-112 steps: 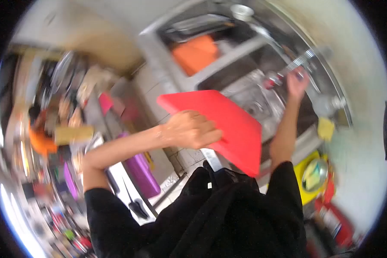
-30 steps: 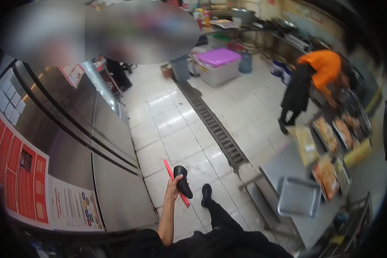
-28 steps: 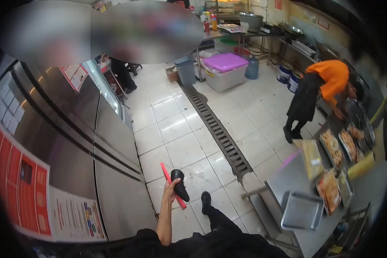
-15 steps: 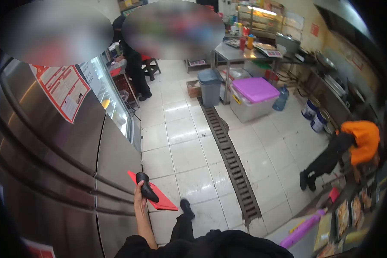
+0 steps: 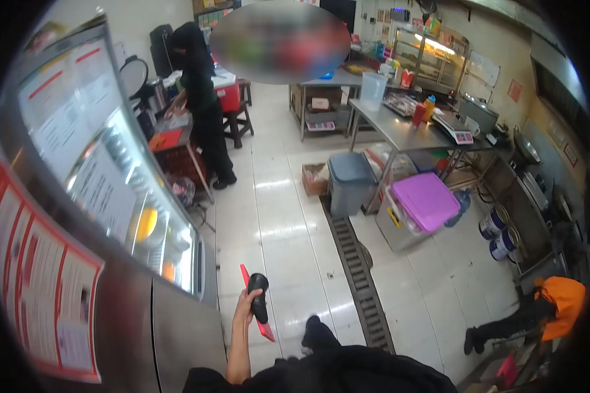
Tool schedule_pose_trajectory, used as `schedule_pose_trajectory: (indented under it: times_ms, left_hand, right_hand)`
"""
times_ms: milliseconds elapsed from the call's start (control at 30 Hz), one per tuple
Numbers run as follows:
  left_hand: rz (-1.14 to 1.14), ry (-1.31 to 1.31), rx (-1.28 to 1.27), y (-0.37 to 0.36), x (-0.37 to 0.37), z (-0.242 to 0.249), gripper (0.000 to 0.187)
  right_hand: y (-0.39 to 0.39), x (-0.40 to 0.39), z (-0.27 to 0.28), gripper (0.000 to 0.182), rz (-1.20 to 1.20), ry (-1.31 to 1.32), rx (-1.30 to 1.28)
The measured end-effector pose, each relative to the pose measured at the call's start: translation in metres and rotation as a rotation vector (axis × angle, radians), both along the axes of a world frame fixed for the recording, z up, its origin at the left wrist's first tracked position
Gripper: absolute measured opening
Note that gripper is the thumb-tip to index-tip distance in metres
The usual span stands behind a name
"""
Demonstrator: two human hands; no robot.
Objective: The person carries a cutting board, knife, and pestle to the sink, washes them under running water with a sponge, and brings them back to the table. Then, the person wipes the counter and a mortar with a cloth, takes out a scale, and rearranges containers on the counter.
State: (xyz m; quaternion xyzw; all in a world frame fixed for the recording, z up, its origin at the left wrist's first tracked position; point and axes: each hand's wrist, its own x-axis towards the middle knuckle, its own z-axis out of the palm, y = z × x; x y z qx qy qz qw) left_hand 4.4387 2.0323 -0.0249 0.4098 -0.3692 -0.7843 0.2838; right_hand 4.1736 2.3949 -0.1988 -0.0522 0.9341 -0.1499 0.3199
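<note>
My left hand (image 5: 244,305) is low in the head view, ahead of my body, with its fingers closed. It grips a black, rounded object (image 5: 259,298) together with a thin red flat board (image 5: 266,330), which is seen nearly edge-on behind it. What kind of thing the black object is, I cannot make out. Both are held above the tiled floor, beside the steel fridge front (image 5: 187,331). My right hand is out of view.
A lit glass-door fridge (image 5: 196,262) stands at left. A floor drain (image 5: 354,262) runs ahead. To its right are a grey bin (image 5: 352,183), a purple-lidded box (image 5: 426,200) and a steel table (image 5: 390,128). One person (image 5: 203,111) stands at far left; another in orange (image 5: 562,298) bends at right.
The view has moved forward along the fridges and turned. My left hand still holds the black object and the red board, which now appears more edge-on.
</note>
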Motion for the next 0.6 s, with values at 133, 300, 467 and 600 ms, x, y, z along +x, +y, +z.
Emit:
schedule_pose_trajectory:
  times_ms: [133, 300, 467, 600]
  left_hand:
    - [0.021, 0.044, 0.065, -0.133, -0.084, -0.034, 0.045]
    - [0.045, 0.058, -0.067, -0.297, -0.204, 0.001, 0.048]
    - [-0.035, 0.147, -0.135, -0.444, -0.293, 0.076, 0.049]
    - [0.005, 0.224, -0.137, -0.577, -0.362, 0.082, 0.048]
  right_hand:
    - [-0.109, -0.059, -0.038, 0.022, 0.034, -0.126, 0.115]
    - [-0.240, -0.140, -0.085, 0.022, 0.149, -0.282, 0.275]
    - [-0.479, -0.280, -0.114, 0.022, 0.344, -0.132, 0.186]
    - [-0.738, -0.421, -0.064, 0.028, 0.149, 0.278, -0.184]
